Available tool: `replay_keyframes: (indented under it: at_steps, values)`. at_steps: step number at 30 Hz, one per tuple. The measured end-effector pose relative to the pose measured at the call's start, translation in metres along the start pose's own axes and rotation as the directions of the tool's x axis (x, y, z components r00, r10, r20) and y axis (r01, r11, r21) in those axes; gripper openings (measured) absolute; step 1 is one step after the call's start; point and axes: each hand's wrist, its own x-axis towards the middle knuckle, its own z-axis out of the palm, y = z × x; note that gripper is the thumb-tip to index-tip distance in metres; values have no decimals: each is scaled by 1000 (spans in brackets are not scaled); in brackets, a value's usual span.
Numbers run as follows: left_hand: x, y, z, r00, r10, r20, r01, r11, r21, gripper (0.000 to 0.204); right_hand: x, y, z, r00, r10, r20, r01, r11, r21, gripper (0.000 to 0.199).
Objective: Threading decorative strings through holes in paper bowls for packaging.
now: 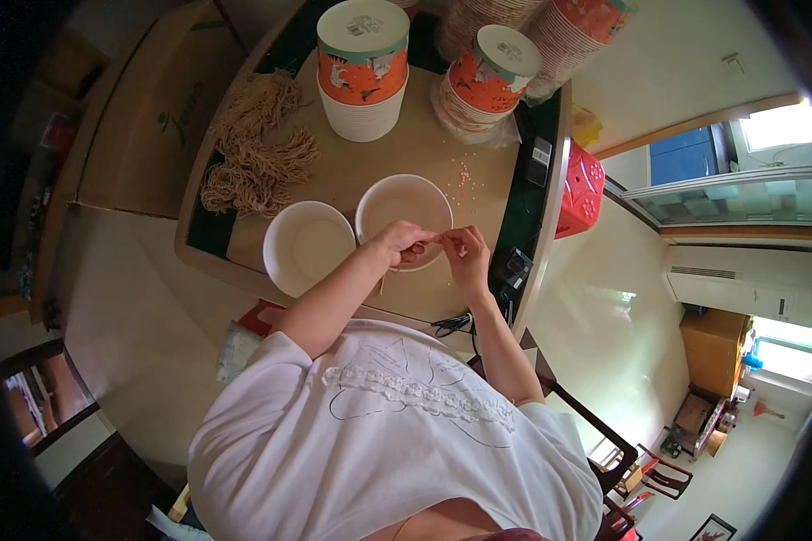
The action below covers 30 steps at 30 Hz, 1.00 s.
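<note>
My left hand [403,243] and my right hand [465,256] meet fingertip to fingertip over the near side of a white paper bucket [392,191]. Both are closed in a pinch; what lies between the fingers is too small to make out. A short tan strand [382,285] shows below my left hand, but I cannot tell whether I hold it. Close on the left stands a second white paper bucket [309,242], its bare inside facing up. Beyond it lies a loose heap of tan strings [260,149].
Upside-down stacks of orange-printed paper buckets [364,77] [489,81] stand at the back. Small pale and reddish bits [464,180] lie scattered on the cardboard sheet [334,162]. A black device [539,162] and cables [454,322] sit along the right edge. A red stool [581,191] stands beyond.
</note>
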Motion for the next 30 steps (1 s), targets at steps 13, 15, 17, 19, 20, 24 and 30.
replay_keyframes:
  at_steps: [13, 15, 17, 19, 20, 24, 30]
  values:
    - [-9, 4, 12, 962, 250, -108, -220, 947, 232, 5, 0, -9, -4, 998, 6, 55, -3, 999, -52, 9]
    - [-11, 5, 14, 955, 278, -100, -247, 938, 244, 6, 1, -12, -5, 998, -15, 55, 20, 996, -82, 8]
    - [-12, 6, 15, 950, 278, -139, -242, 942, 233, 5, 1, -11, -5, 998, -12, 56, 17, 996, -87, 8]
    - [-11, 6, 15, 950, 275, -146, -238, 944, 230, 6, 2, -11, -5, 998, -10, 57, 15, 996, -93, 8]
    - [-11, 6, 15, 951, 270, -152, -233, 946, 227, 7, 2, -10, -5, 998, -9, 61, 15, 995, -99, 7]
    - [-11, 5, 15, 948, 262, -181, -225, 953, 202, 8, 2, -10, -5, 998, -4, 62, 11, 994, -111, 8]
    - [-9, 3, 15, 943, 276, -184, -231, 944, 235, 11, 1, -8, -3, 997, 21, 70, -13, 993, -117, 6]
